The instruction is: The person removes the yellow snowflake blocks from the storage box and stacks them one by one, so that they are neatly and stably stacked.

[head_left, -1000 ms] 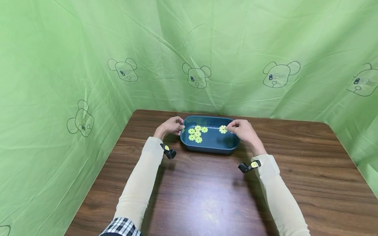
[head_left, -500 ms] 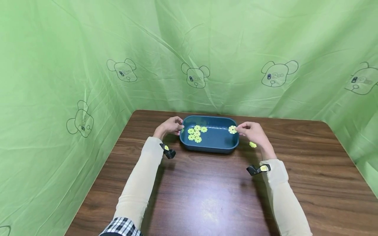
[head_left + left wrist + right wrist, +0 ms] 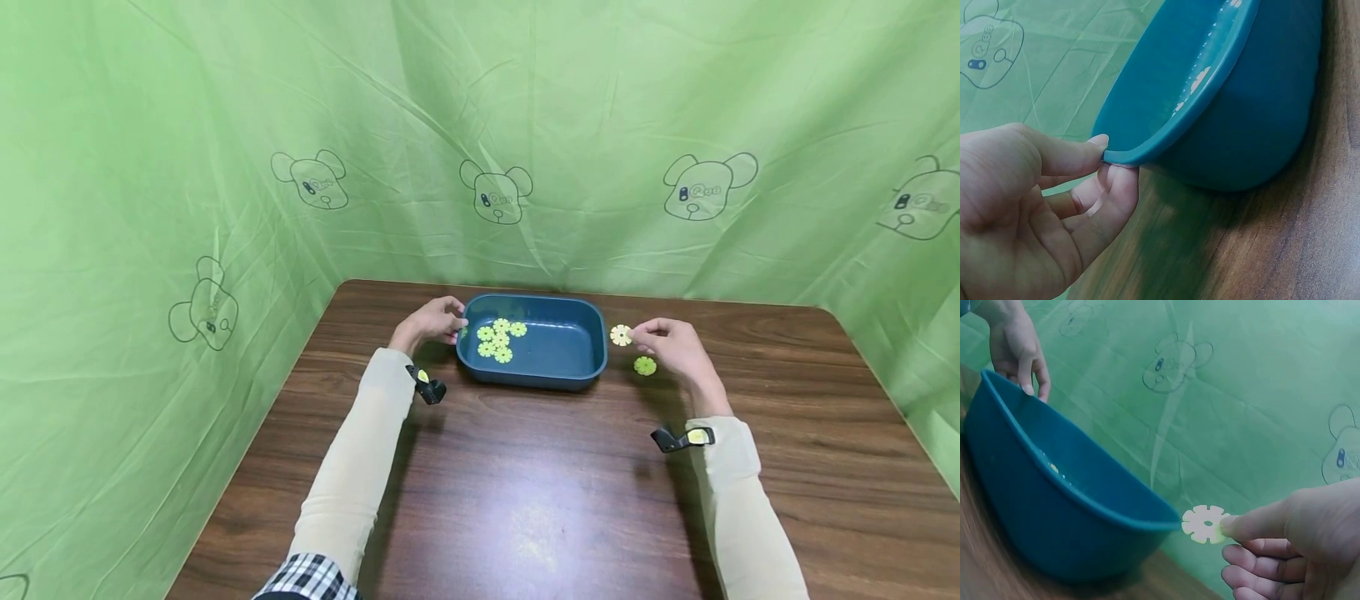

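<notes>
A dark blue oblong basin [image 3: 558, 382] stands near the table's far edge. My left hand [image 3: 433, 319] pinches its left rim between thumb and fingers, as the left wrist view shows closely. Several flat yellow-green flower-shaped discs [image 3: 501, 340] with notched edges lie in the basin's left half. Just beyond the right rim, my right hand [image 3: 675, 343] pinches one more notched disc [image 3: 1205, 524] by its edge, between thumb and forefinger. Below that hand another green disc [image 3: 645, 366] lies flat on the wood, right of the basin.
The brown wooden table [image 3: 480, 450] has rounded far corners. Behind and beside it hangs a green curtain [image 3: 585, 125] printed with bear-head outlines. Each wrist carries a black camera strap [image 3: 684, 438].
My right hand has moved right, carrying the pinched disc from over the basin to outside its right rim. The disc on the table has come into view. The left hand keeps its place.
</notes>
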A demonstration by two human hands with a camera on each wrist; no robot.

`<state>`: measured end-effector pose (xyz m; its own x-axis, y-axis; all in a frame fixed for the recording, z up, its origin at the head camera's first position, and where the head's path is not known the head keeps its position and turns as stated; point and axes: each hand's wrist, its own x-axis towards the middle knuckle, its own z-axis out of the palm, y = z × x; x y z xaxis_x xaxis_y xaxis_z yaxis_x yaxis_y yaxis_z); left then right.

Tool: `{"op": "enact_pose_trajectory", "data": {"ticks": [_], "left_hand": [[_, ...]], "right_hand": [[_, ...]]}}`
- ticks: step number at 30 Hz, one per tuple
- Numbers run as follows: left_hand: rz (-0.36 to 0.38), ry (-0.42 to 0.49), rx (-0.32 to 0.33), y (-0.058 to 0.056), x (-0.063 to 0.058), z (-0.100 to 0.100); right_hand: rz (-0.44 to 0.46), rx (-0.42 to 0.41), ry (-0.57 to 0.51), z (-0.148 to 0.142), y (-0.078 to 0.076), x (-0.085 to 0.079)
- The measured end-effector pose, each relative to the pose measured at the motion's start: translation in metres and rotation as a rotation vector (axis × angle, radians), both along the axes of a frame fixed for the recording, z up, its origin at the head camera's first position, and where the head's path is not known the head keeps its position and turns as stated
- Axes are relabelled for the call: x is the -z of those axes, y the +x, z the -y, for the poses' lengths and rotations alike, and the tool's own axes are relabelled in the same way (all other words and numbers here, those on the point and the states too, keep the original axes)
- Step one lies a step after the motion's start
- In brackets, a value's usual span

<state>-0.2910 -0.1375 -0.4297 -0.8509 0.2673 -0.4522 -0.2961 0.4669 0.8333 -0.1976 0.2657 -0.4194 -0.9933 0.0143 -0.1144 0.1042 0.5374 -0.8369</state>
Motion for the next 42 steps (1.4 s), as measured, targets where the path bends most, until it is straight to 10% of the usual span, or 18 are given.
{"op": "enact_pose_trajectory", "data": {"ticks": [16, 42], "left_hand": [[-0.002, -0.009, 0.009, -0.001, 0.001, 0.001], [-0.003, -0.020, 0.004, 0.001, -0.002, 0.000]], "right_hand": [[0.070, 0.089, -0.012, -0.031, 0.008, 0.028], [0.180, 0.124, 0.277, -0.040, 0.002, 0.046]]}}
